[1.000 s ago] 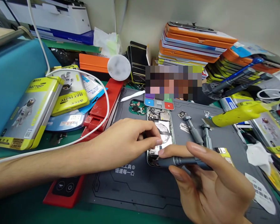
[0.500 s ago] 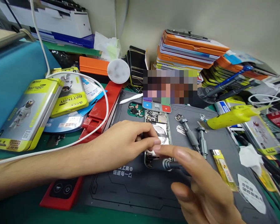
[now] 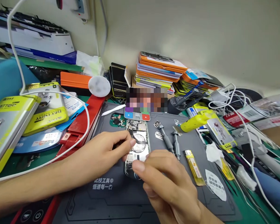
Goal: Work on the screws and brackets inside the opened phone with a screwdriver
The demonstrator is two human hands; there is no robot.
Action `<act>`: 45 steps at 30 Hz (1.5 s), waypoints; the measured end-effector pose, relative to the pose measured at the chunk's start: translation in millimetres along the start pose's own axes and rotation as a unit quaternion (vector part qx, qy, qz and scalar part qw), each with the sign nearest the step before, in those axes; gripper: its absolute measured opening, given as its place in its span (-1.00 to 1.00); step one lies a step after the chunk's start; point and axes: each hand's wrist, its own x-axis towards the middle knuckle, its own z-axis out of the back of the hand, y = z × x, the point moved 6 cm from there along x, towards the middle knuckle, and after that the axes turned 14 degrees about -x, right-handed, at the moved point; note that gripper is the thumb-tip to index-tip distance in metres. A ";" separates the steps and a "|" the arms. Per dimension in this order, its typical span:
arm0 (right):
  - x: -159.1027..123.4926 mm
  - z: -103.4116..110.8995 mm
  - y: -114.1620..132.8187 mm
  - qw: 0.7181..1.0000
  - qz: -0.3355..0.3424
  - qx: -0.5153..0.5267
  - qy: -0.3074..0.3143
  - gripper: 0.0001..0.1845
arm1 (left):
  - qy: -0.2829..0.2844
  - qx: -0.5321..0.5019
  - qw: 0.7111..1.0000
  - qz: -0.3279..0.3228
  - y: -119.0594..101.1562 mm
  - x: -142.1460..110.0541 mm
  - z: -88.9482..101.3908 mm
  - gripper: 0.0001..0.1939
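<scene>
An opened phone lies on the grey mat, its round coil and inner parts showing. My left hand reaches over its left edge, thumb and index finger closed together above the inside; anything between them is too small to see. My right hand is at the phone's lower right, fingers curled in and thumb close to the index finger. Whatever it may hold is hidden. Beneath the right fingertips, a dark rounded tool end shows over the phone's bottom edge; I cannot tell whether it is gripped.
Two grey screwdrivers and a yellow lighter lie right of the phone. A small green circuit board and white stick are behind. Battery boxes and a white cable crowd the left; stacked orange cases stand at the back.
The view has shifted, so the scene sits lower and further left. My right hand has drawn its stretched fingers in and moved off the left fingertips. My left hand stays at the phone.
</scene>
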 end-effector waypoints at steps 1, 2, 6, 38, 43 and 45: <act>-0.1 0.2 -0.6 1.000 -0.003 -0.002 0.000 -0.54 | 0.001 -0.002 1.000 0.002 0.3 0.0 -0.2 -0.59; -0.3 0.1 -0.8 1.000 -0.002 0.002 0.003 -0.53 | 0.001 -0.002 1.000 0.003 0.5 0.0 -0.3 -0.59; -1.5 -0.2 -0.7 1.000 0.001 0.026 0.008 -0.52 | 0.000 0.000 1.000 0.004 0.3 -0.2 -0.7 -0.59; -18.6 3.0 -20.8 0.956 -0.205 0.158 -0.139 -0.30 | -0.013 -0.099 0.995 0.004 -2.4 -1.5 5.1 -0.62; -21.0 3.0 -43.6 0.873 -0.358 0.267 -0.195 -0.41 | 0.020 -0.128 0.990 0.058 -1.4 -1.0 5.3 -0.71; -22.6 -0.2 -48.9 0.847 -0.404 0.286 -0.195 -0.42 | 0.028 -0.133 0.988 0.078 0.5 -0.6 5.0 -0.76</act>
